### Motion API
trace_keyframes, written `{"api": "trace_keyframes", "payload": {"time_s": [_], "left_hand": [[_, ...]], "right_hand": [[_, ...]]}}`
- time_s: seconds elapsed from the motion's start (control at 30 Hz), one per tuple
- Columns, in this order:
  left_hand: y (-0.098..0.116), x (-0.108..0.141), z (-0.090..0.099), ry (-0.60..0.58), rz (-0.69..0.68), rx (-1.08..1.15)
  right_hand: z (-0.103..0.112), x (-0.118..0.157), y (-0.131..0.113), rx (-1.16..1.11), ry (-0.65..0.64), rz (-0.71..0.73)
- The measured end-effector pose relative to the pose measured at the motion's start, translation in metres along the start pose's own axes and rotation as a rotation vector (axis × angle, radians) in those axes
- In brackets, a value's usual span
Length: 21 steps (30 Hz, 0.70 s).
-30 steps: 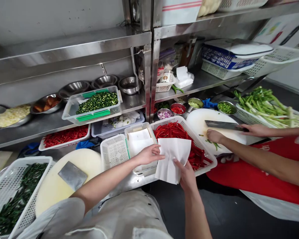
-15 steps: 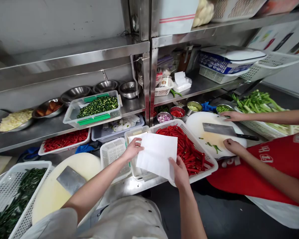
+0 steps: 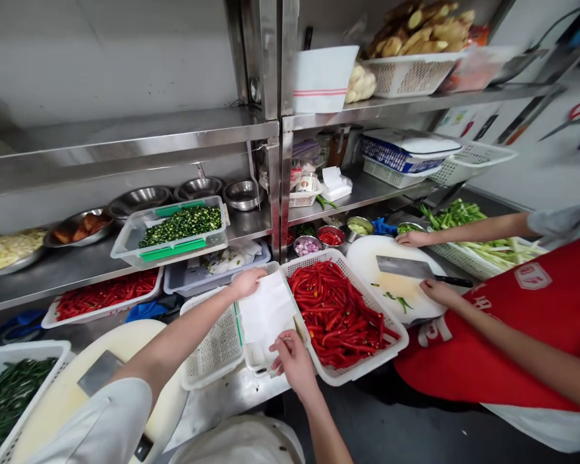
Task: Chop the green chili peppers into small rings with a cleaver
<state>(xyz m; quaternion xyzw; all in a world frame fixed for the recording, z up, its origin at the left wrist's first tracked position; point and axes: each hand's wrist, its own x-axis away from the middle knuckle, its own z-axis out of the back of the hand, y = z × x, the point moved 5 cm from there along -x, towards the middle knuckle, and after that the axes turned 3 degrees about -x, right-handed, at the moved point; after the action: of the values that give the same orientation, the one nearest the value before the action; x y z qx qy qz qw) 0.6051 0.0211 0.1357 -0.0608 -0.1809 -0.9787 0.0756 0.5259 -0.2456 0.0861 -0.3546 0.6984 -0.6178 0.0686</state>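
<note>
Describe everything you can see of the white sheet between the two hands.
The white sheet looks like plain, thin paper, matte and unprinted, with faint unevenness across it. It is roughly four-sided and spread out, its far end farther from the wearer, lying over or inside the clear plastic container; how deep it sits is unclear. The left hand overlaps its far left corner; the right hand covers part of its near end, though firm contact there cannot be told.

Saw ginger (image 3: pixel 423 35) heaped in a white basket (image 3: pixel 408 77) on the upper shelf (image 3: pixel 348 116), steel bowls (image 3: pixel 140 200) behind a tub (image 3: pixel 127 248) of chopped greens (image 3: pixel 183 225), and a cleaver (image 3: pixel 403 267) on the right-hand board (image 3: pixel 362 265).
</note>
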Motion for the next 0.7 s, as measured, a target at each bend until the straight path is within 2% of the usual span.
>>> {"api": "trace_keyframes", "payload": {"time_s": [0.1,0.17,0.23,0.3,0.37,0.43,0.57,0.7], "left_hand": [[0.006,0.009,-0.007,0.145,0.019,-0.104],[0.018,0.020,-0.017,0.178,0.024,-0.146],[0.035,0.033,-0.038,0.069,-0.006,-0.135],[0.051,0.044,-0.067,-0.114,-0.032,-0.097],[0.060,0.051,-0.092,-0.259,-0.010,-0.080],[0.063,0.052,-0.106,-0.315,0.032,-0.090],[0.058,0.046,-0.111,-0.355,-0.009,-0.120],[0.044,0.041,-0.112,-0.432,-0.106,-0.155]], "right_hand": [[0.034,0.022,0.005,-0.063,0.005,-0.025],[0.063,0.038,0.014,-0.082,0.060,-0.065],[0.086,0.051,0.026,-0.093,0.111,-0.115],[0.097,0.058,0.039,-0.100,0.156,-0.171],[0.095,0.058,0.050,-0.100,0.183,-0.228],[0.082,0.050,0.058,-0.090,0.193,-0.249],[0.050,0.025,0.063,-0.012,0.216,-0.166],[0.036,0.007,0.070,0.123,0.270,-0.164]]}}
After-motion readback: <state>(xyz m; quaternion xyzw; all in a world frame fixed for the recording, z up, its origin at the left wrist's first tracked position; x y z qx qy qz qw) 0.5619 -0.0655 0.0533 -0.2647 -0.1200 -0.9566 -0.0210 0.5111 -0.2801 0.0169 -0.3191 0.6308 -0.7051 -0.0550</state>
